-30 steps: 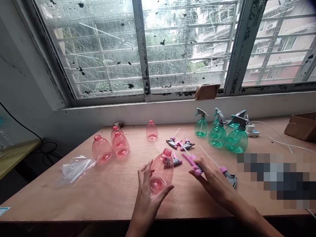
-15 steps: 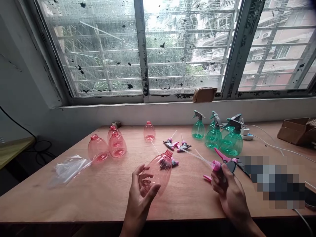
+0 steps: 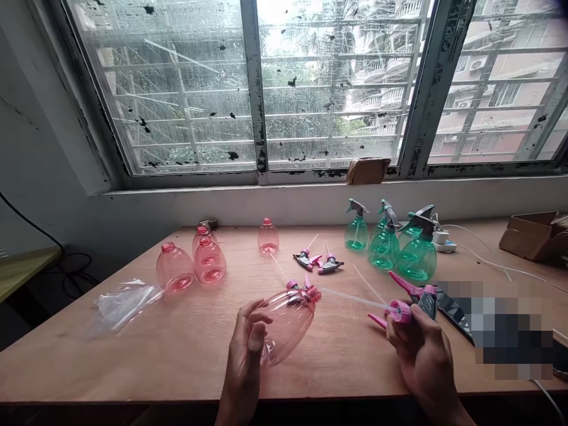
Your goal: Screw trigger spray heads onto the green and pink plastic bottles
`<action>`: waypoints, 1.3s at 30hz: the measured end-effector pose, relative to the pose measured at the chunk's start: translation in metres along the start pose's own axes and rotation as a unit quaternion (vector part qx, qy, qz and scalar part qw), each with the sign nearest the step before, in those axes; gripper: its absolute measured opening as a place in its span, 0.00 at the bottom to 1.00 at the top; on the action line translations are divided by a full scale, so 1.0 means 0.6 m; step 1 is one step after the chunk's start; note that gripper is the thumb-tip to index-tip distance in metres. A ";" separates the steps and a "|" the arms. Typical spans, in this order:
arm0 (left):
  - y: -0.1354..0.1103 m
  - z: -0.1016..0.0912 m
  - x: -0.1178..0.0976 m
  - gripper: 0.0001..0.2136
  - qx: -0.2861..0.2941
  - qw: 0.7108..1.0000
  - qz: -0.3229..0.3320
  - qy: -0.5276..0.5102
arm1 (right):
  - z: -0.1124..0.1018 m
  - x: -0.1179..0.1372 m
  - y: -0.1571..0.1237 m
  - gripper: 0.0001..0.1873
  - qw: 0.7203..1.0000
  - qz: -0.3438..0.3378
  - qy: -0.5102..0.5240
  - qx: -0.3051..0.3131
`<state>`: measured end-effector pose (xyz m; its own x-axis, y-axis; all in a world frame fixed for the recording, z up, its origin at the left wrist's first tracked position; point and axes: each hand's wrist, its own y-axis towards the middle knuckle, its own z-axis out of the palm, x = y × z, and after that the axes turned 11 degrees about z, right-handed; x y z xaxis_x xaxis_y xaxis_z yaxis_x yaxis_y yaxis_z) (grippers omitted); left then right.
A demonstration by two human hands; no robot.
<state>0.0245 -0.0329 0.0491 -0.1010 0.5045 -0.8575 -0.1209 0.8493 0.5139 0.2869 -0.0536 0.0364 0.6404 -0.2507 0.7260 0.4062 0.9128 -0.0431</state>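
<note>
My left hand [image 3: 247, 346] is closed round the base of a clear pink bottle [image 3: 288, 319], which is tilted with its open neck pointing right. My right hand [image 3: 417, 349] grips a pink and grey spray trigger head [image 3: 410, 302] by its collar. Its thin clear dip tube [image 3: 355, 297] points left, with the tip just short of the bottle's neck. Both are held low over the wooden table [image 3: 177, 349].
Three empty pink bottles [image 3: 197, 263] stand at the left, a fourth [image 3: 268, 236] further back. Loose trigger heads [image 3: 317, 261] lie mid-table. Finished green spray bottles [image 3: 394, 242] stand at the right. A crumpled plastic bag [image 3: 122, 303] lies left, a cardboard box [image 3: 532, 235] far right.
My right hand picked a trigger head off the table and turned its tube toward the bottle. My left hand tipped the bottle so the neck faces right.
</note>
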 end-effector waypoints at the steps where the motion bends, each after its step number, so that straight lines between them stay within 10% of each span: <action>1: 0.000 -0.001 0.000 0.27 0.000 1.000 0.000 0.000 | 0.001 0.001 0.000 0.17 1.000 0.003 -0.005 -0.005; 13: -0.005 0.007 -0.018 0.25 0.201 0.978 -0.023 -0.042 | 0.003 -0.030 -0.009 0.24 0.962 0.067 -0.225 0.142; 26: -0.010 -0.001 0.005 0.37 0.223 0.974 0.040 0.016 | 0.009 -0.017 -0.005 0.24 0.951 0.066 -0.252 0.165; 39: -0.005 -0.002 -0.026 0.22 0.226 0.973 0.044 -0.006 | 0.009 -0.023 -0.001 0.21 0.940 0.078 -0.300 0.141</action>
<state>0.0251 -0.0436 0.0610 -0.0784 0.5786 -0.8118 0.3353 0.7822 0.5251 0.2746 -0.0491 0.0301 0.1599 0.0428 0.9862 0.0948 0.9938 -0.0585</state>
